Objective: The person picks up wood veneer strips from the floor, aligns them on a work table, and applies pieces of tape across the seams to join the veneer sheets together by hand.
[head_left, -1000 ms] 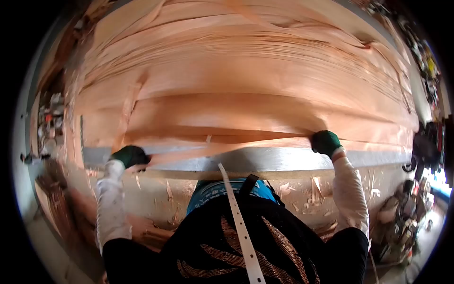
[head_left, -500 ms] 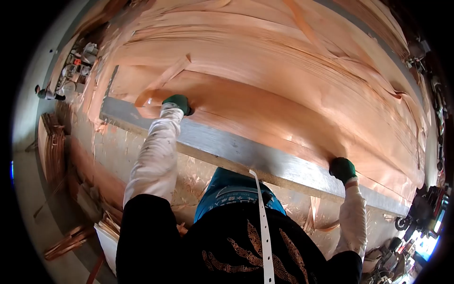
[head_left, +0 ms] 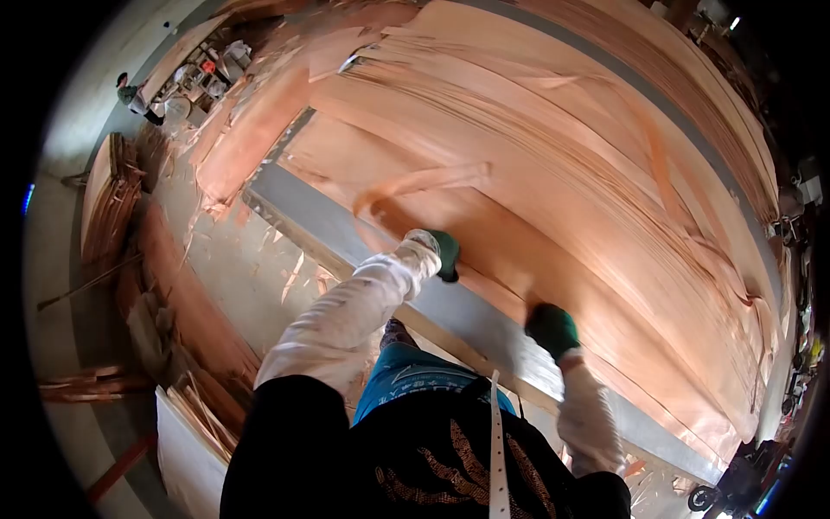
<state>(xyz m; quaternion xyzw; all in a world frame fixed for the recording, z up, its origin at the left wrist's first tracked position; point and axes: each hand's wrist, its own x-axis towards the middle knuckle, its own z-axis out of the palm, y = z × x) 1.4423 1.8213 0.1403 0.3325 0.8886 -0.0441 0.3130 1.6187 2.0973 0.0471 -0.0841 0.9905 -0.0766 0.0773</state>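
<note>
Both my hands wear green gloves and white sleeves. At the near edge of a wide, thin wood veneer sheet, my left hand is closed with the edge in its fingers. Farther right along that edge is my right hand, also closed on the veneer; its fingertips are partly hidden. The sheet lies over a grey metal-topped table, whose front strip shows beneath the edge. A narrow curled veneer strip rests on the sheet, beyond my left hand.
Stacked veneer sheets spread across the far side. Veneer bundles stand at left, and scraps litter the floor. A person is far off at upper left, near a cluttered bench. A wheeled machine sits at lower right.
My hands have come closer together along the veneer edge, the right one moving left. The view has turned, so the table slants more steeply. The curled strip now appears farther right.
</note>
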